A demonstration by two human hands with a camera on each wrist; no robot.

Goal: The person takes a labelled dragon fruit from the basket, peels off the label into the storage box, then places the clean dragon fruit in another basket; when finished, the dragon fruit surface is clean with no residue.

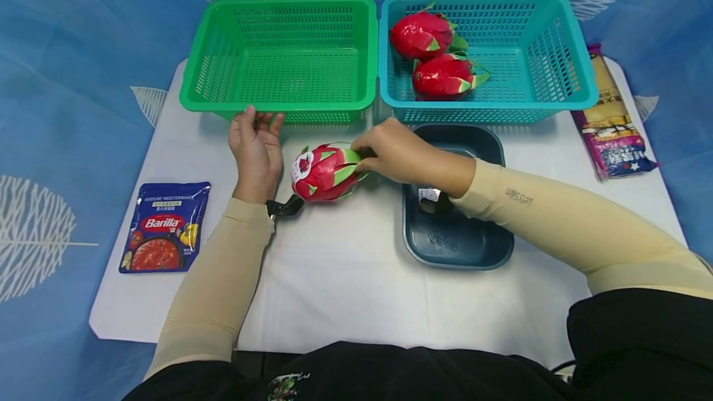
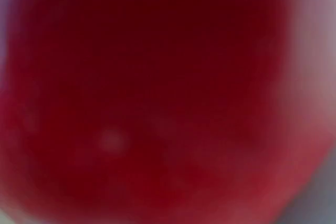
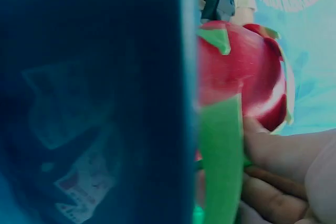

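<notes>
A red dragon fruit with green-tipped scales and a round white sticker lies on its side above the white table. My right hand pinches its leafy green end between thumb and fingers. In the right wrist view, the thumb and fingers close around the green scales, with the dragon fruit beyond them. My left hand is just left of the fruit, palm turned up, fingers loosely bent near the green basket's front rim, holding nothing. Blurred red skin of the dragon fruit fills the left wrist view.
A green basket stands at the back left. Beside it, a turquoise basket holds two dragon fruits. The dark blue tub sits under my right forearm. A Barilla pouch lies left, a purple-and-gold packet right.
</notes>
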